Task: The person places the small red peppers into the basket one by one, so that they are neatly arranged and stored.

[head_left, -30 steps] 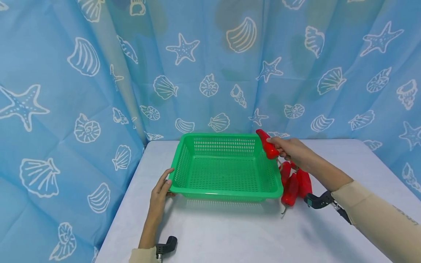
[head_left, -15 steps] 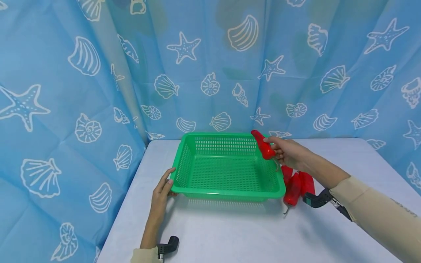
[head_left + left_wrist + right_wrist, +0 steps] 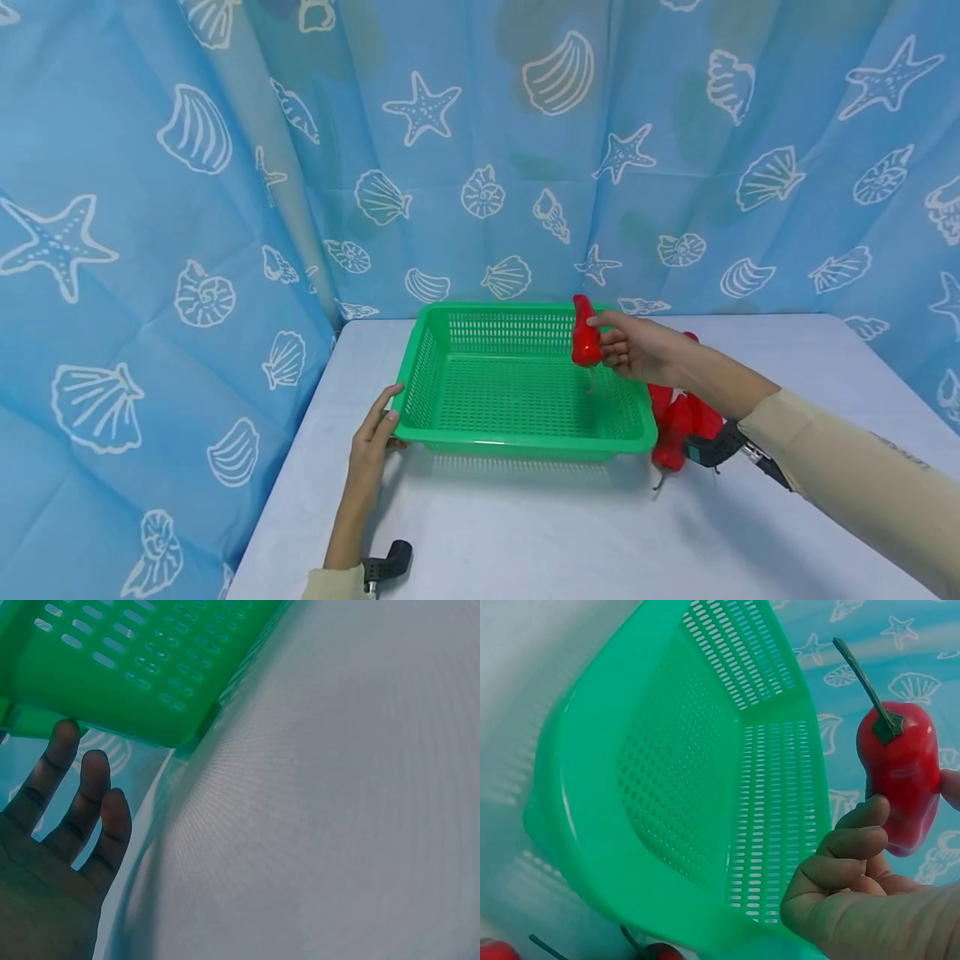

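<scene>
In the head view, my right hand (image 3: 637, 346) holds a red chili pepper (image 3: 586, 332) above the right side of a green plastic basket (image 3: 517, 446). Thumb and fingers pinch the pepper's body, and its stem hangs downward. The right wrist view shows the pepper's (image 3: 904, 757) glossy skin and green stem close up. At the basket's left edge, my left hand (image 3: 369, 442) holds the rim, thumb on top and other fingers below. In the left wrist view those lower fingers (image 3: 94, 780) reach up to the rim's underside. The basket's visible floor is bare.
Several more red peppers (image 3: 672, 433) lie on the white-covered table (image 3: 510, 533) just right of the basket, partly hidden by my right arm. A blue curtain (image 3: 465, 242) with shell and starfish prints hangs behind the table and along its left side.
My right hand has moved left with the pepper, from over the basket's right rim to over its inside. The pepper has turned more upright. The left hand stays at the rim.
</scene>
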